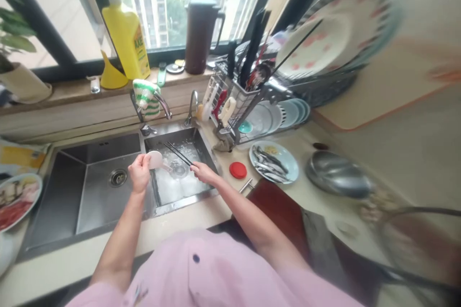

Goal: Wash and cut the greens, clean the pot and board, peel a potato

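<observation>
My left hand (139,172) is closed on a small white spoon or scoop (156,159), held over the divider between the two steel sink basins (90,192). My right hand (202,171) is closed on a pair of dark chopsticks (178,153) that point up and left over the right basin (180,177), where the bottom looks wet and foamy. The two hands are close together above the sink.
A tap (163,105) with a striped cloth stands behind the sink. A yellow detergent bottle (127,38) and a dark jug (200,33) stand on the sill. A dish rack (259,91) with plates is to the right, then a plate of small fish (274,160), a red lid (238,170) and a steel wok (336,172).
</observation>
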`<state>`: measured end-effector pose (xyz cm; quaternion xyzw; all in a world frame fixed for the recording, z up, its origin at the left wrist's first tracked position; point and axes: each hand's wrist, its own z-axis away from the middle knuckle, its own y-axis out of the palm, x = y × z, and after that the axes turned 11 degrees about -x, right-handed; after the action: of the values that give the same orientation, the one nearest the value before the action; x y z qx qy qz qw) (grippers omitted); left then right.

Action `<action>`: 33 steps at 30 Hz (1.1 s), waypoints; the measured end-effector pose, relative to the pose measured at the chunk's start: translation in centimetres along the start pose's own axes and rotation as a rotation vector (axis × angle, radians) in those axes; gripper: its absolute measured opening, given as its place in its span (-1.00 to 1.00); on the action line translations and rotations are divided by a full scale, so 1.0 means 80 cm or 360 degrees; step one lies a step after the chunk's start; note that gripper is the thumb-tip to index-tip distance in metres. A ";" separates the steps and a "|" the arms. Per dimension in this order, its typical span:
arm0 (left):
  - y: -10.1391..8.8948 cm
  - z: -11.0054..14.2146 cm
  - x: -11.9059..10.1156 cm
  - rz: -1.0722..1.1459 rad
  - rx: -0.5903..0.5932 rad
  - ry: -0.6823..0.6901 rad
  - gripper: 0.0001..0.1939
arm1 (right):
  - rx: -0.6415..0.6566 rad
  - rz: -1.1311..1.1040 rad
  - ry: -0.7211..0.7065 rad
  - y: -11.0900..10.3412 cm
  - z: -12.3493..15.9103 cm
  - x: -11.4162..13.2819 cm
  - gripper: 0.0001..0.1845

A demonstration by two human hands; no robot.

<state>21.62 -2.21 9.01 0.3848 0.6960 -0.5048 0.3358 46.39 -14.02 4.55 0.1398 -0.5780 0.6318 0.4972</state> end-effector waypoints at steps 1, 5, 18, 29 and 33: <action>-0.003 -0.001 -0.001 0.0025 0.0041 -0.0047 -0.64 | -0.0009 0.0000 0.0001 0.000 0.002 0.002 -0.79; -0.015 -0.003 0.004 0.0048 0.0198 -0.0102 -0.65 | -0.0012 -0.0051 -0.0013 -0.003 0.008 0.007 -0.76; -0.034 -0.004 -0.012 0.0350 0.1038 0.0141 -0.72 | 0.0155 -0.0358 -0.0447 -0.017 -0.002 0.056 -0.75; -0.036 -0.028 -0.083 0.0434 0.1162 0.0304 -0.67 | 0.0981 -0.0245 -0.0532 -0.023 0.004 0.088 -0.84; -0.025 -0.016 -0.091 0.0241 0.1182 0.0495 -0.71 | 0.0613 0.0027 -0.0831 -0.010 0.010 0.108 -0.80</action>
<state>23.28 -2.79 16.43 0.6016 0.4786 -0.6316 0.1010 42.68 -10.84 11.74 0.3838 -0.5568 0.6765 0.2914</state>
